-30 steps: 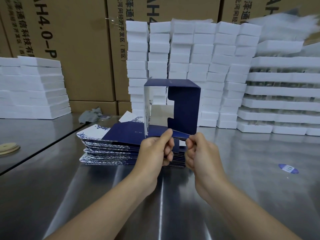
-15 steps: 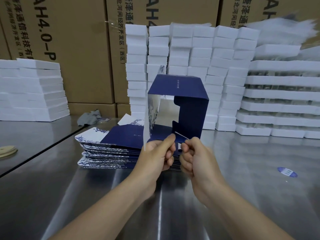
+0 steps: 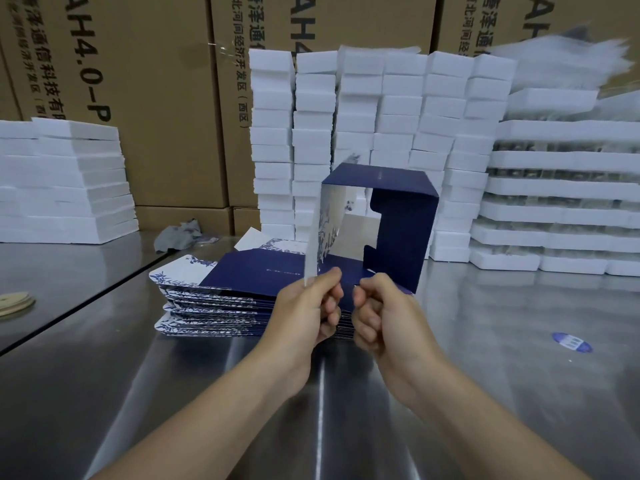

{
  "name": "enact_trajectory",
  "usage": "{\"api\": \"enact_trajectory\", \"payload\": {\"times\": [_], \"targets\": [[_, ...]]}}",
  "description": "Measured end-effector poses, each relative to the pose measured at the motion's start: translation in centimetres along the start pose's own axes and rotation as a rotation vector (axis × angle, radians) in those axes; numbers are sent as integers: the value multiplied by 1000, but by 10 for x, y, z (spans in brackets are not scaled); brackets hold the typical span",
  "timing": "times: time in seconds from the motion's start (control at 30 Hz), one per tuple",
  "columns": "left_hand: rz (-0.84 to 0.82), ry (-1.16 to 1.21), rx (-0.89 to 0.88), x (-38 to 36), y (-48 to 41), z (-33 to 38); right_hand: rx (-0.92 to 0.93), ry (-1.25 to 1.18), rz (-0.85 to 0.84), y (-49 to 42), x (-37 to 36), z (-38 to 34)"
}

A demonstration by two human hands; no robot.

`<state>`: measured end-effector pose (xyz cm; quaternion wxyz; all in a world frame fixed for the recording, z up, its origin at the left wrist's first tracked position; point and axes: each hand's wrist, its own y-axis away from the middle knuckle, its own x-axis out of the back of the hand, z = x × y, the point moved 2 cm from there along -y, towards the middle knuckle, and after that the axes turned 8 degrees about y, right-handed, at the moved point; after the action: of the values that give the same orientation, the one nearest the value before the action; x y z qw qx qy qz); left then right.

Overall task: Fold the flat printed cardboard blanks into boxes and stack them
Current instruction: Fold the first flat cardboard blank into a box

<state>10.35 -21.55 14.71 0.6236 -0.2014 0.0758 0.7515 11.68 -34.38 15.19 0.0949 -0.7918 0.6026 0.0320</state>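
The person is holding a half-opened blank (image 3: 401, 230) up in front of them, just above the near end of the stack of flat blanks (image 3: 214, 296) lying on the steel bench (image 3: 138, 375). The left hand (image 3: 304, 306) is pinching the bottom edge of the white, blue-printed side wall between thumb and curled fingers, its grip closing tightly on that thin edge. The right hand (image 3: 384, 313) is curling in just beside it, its grip seemingly nipping the near edge of the navy bottom panel, though the knuckles are hiding the exact contact. Holding both low edges this way is, I judge, letting the hands draw the floor panels together while the sleeve squares itself up, and working right over the stack is shortening the reach for the next blank

The blank is standing as an open sleeve: a navy panel on top, a navy wall with a notched flap on the right, and the white wall on the left leaning slightly. Its open mouth is facing the person, so the through-axis is running away toward the white foam blocks (image 3: 311, 133) and brown cartons (image 3: 156, 98) behind. The section is looking roughly square, so a longer side is hard to call
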Motion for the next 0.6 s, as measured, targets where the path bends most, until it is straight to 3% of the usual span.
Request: {"api": "enact_trajectory", "payload": {"times": [0.43, 0.6], "targets": [[-121, -66, 11, -7, 4, -3, -1, 6, -15, 4, -6, 1], [9, -77, 0, -6, 5, -2, 32, -8, 35, 0, -3, 2]]}}
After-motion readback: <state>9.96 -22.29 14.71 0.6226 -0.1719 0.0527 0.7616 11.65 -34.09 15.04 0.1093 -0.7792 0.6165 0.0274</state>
